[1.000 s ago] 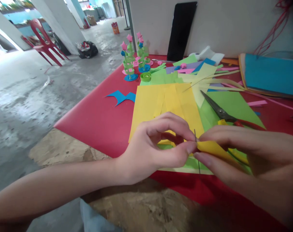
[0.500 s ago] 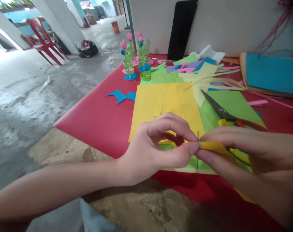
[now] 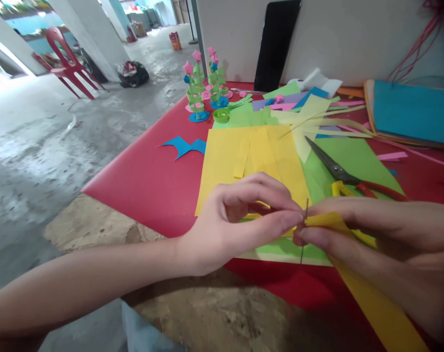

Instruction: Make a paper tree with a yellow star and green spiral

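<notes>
A yellow paper strip (image 3: pixel 368 293) is pinched between the thumb and fingers of my right hand (image 3: pixel 376 239) and trails down toward the lower right. Its end meets a thin dark wire-like stick (image 3: pixel 301 255), which stands roughly upright at the fingertips. My left hand (image 3: pixel 240 225) is closed in a pinch at this stick, its thumb and index tip touching the spot where strip and stick meet. The fingers hide exactly how the strip sits on the stick. Under the hands lie yellow paper sheets (image 3: pixel 222 161) with cut strips, on top of green paper (image 3: pixel 357 154).
Scissors (image 3: pixel 337 171) with red and yellow handles lie beside my right hand. Paper flower stands (image 3: pixel 198 116), a blue cutout (image 3: pixel 181 146) and a green paper coil (image 3: pixel 221 116) sit on the red tabletop (image 3: pixel 144 171). Behind, a black phone (image 3: pixel 277 44) leans on the wall.
Both hands have shifted slightly, and the stick now leans a little. My left thumb has slid up and extended. More of the yellow strip shows, hanging below my right hand.
</notes>
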Available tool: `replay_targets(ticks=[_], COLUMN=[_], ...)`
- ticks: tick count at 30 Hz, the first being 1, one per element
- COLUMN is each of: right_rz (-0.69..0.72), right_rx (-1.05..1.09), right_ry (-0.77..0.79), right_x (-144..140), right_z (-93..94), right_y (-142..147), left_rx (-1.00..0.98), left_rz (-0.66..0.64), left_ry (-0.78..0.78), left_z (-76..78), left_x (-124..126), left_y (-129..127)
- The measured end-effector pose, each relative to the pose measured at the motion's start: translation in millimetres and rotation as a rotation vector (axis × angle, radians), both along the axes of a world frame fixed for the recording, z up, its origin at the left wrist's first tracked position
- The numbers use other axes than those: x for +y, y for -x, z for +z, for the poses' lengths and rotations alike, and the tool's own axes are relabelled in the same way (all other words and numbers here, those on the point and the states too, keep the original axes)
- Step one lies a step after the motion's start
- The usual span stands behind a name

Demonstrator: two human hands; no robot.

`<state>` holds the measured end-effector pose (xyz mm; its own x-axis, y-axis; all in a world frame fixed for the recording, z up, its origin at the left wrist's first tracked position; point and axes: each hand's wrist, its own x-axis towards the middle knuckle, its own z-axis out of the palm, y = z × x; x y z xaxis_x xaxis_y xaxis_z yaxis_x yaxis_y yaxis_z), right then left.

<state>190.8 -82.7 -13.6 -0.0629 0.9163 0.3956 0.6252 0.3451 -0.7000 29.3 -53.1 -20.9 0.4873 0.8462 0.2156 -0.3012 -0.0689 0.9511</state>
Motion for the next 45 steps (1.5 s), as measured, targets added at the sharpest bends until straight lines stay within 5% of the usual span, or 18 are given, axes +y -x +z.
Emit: replay_targets(ticks=[15,24,33,45], right_rz=[0.059,0.030,0.174,0.100], right_rx=[-0.124,-0.040,0.052,0.028], right_ry=[0.018,0.068,0.079,0.132], right_x=[-4,-2,4,1], right_z=[7.7,8.7,9.7,10.8], right_y=[-9,-8,-10,-8], left_rx=[0.122,0.071,0.074,0.106], left_rz=[0.045,0.065,0.038,0.048], left_ry=[-0.072,-0.018,-0.017,-0.057], left_z=[3.8,2.0,3.4,4.8], left_x=[-1,0,1,0], left_y=[0,-1,0,1])
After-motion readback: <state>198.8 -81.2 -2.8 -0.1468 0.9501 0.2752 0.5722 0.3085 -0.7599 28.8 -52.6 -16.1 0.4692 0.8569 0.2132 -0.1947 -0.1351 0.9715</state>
